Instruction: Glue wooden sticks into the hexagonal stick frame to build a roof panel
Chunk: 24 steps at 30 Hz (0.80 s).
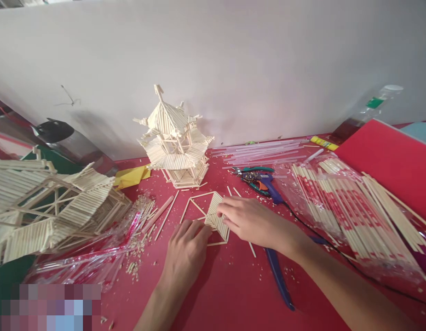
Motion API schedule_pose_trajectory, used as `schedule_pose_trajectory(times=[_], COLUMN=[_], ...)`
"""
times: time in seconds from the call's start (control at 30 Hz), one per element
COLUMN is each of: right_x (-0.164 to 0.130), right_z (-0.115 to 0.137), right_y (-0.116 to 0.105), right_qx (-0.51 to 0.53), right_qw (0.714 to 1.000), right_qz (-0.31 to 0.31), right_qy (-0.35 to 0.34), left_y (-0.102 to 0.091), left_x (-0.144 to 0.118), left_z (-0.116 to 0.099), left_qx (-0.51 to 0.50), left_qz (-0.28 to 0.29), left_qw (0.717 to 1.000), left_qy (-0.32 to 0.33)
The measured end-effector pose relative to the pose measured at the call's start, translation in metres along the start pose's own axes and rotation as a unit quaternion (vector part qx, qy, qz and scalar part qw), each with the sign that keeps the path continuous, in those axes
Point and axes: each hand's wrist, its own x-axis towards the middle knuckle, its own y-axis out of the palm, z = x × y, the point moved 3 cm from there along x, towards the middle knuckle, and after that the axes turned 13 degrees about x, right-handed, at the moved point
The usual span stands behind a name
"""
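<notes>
While the red table (233,294) fills most of the view, its near and right edges run out of frame, and a blurred patch hides the near left corner. At the left, a large stick-built roof model (54,211) is cut off by the frame edge, with crumpled clear wrapping (95,257) and wood crumbs lying against it. At the right, bagged chopsticks (351,211) lie fanned beside a red sheet (392,161), leaving open table only in the near middle. Far centre, a small pagoda model (175,142) stands against the white wall (233,59). A blue glue gun (268,188) lies just behind the hands, and its cord passes under the right forearm. The flat stick panel (216,216) lies centre on the table inside a triangular stick frame. The right hand (254,220) rests on it, fingers pressing its far edge, nothing clasped. The left hand (187,248) lies with its fingertips touching the panel's near left edge, loosely curled.
</notes>
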Motion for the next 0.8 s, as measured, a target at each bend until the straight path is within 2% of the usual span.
schedule_pose_trajectory(times=[0.17, 0.37, 0.47, 0.8], right_x=[0.004, 0.007, 0.009, 0.010], right_z=[0.003, 0.012, 0.013, 0.005], right_y=[0.019, 0.034, 0.042, 0.057], right_qx=[-0.004, -0.036, -0.071, -0.107], right_qw=[1.000, 0.998, 0.995, 0.990], right_qz=[0.017, 0.009, 0.008, -0.012], right_qy=[-0.025, -0.057, -0.067, -0.094], left_y=[-0.003, -0.013, -0.012, -0.005], left_x=[0.000, -0.002, -0.003, -0.003], left_z=[0.006, 0.031, 0.038, 0.037], left_qx=[-0.035, -0.046, -0.043, -0.067], left_qz=[0.002, -0.006, 0.005, 0.024], left_qw=[0.999, 0.995, 0.995, 0.994], left_qy=[-0.021, -0.083, -0.090, -0.081])
